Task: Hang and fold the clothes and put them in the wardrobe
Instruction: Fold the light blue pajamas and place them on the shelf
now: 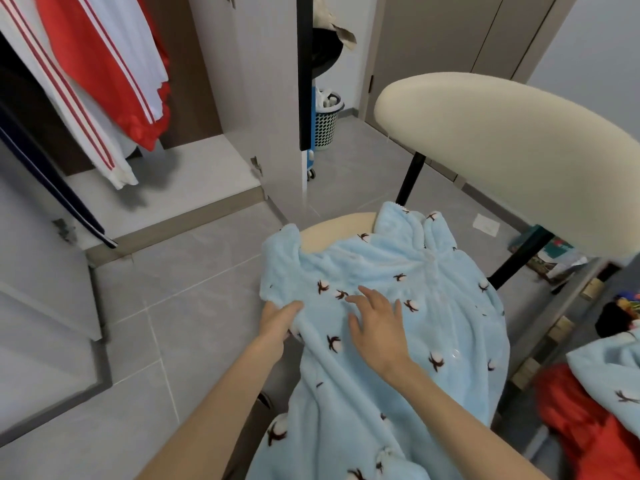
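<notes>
A fluffy light-blue pyjama top (433, 306) with a dark cotton-flower print lies spread over the seat of a cream chair (502, 140), its hem hanging off the front. My left hand (277, 322) grips the top's left edge, with fabric bunched over its fingers. My right hand (375, 322) rests flat on the middle of the top, fingers spread. The wardrobe (214, 81) stands open at the upper left, with a red-and-white striped garment (104, 74) hanging inside.
A wardrobe door edge (304, 81) stands between the wardrobe and the chair. A blue-and-white laundry basket (327, 117) sits on the floor behind it. More clothes, red (588, 427) and light blue (609, 368), lie at the lower right. Grey tiled floor (173, 323) spreads to the left.
</notes>
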A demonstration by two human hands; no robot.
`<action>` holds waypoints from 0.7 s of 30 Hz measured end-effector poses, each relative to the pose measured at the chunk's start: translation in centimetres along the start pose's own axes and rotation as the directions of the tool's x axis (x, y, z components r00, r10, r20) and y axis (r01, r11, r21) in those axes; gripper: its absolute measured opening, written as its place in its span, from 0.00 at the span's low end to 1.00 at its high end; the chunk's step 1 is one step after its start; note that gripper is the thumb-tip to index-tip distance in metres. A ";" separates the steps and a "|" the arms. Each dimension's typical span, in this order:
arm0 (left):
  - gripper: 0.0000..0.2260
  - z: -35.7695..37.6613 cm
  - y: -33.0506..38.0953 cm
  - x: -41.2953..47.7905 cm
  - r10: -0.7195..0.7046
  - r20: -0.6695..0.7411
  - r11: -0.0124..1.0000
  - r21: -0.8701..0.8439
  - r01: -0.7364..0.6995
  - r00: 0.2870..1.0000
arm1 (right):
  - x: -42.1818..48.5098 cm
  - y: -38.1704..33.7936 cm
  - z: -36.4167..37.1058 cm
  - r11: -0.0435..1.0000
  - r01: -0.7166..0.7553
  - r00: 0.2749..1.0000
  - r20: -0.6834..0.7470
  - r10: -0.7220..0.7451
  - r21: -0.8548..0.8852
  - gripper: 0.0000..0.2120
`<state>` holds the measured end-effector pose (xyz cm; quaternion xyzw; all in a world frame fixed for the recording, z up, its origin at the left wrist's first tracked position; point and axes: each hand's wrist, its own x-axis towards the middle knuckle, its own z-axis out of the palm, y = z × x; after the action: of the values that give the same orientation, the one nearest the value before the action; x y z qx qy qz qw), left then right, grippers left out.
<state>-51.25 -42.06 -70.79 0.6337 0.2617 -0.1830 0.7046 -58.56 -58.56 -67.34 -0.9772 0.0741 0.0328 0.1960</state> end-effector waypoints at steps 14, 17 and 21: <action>0.09 -2.9 6.0 2.4 0.099 0.093 0.732 -0.682 -0.009 0.991 | 4.3 0.0 2.7 0.993 -0.041 0.950 0.312 0.004 0.113 0.32; 0.14 -4.0 8.0 1.6 0.162 0.178 0.698 -0.716 0.015 0.971 | 4.0 0.0 2.5 0.992 -0.026 0.950 0.311 -0.015 0.126 0.33; 0.15 -3.4 10.9 -0.7 0.149 0.242 0.796 -0.605 0.029 0.959 | 3.4 0.1 1.5 0.939 -0.102 0.958 0.287 0.003 0.329 0.30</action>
<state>-45.89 -37.36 -61.88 0.3526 0.1847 -0.1543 0.9043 -55.27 -58.51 -69.06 -0.9115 0.0761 0.1638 0.3696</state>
